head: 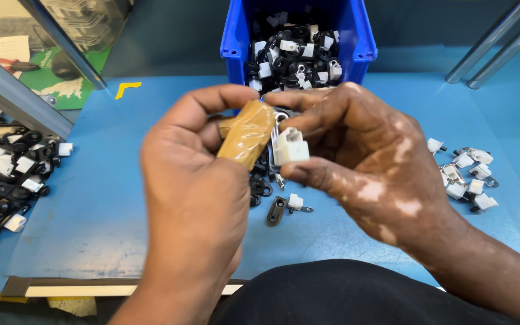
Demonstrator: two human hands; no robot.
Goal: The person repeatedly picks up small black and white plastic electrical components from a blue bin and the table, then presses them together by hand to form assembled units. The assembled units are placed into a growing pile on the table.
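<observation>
Connector (290, 146) upright — right hand (368, 162) pinching, left hand (197, 180) steadying.

white connector (290, 146): matt plastic | thumb wrap (248, 133): glossy tan tape | bin (236, 42): smooth blue plastic | table mat (103, 198): matt blue

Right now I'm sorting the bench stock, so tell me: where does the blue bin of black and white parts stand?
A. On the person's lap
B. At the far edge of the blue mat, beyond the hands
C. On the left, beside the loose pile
B: the blue bin stands at the far edge of the blue mat, beyond the left hand and the right hand.
</observation>
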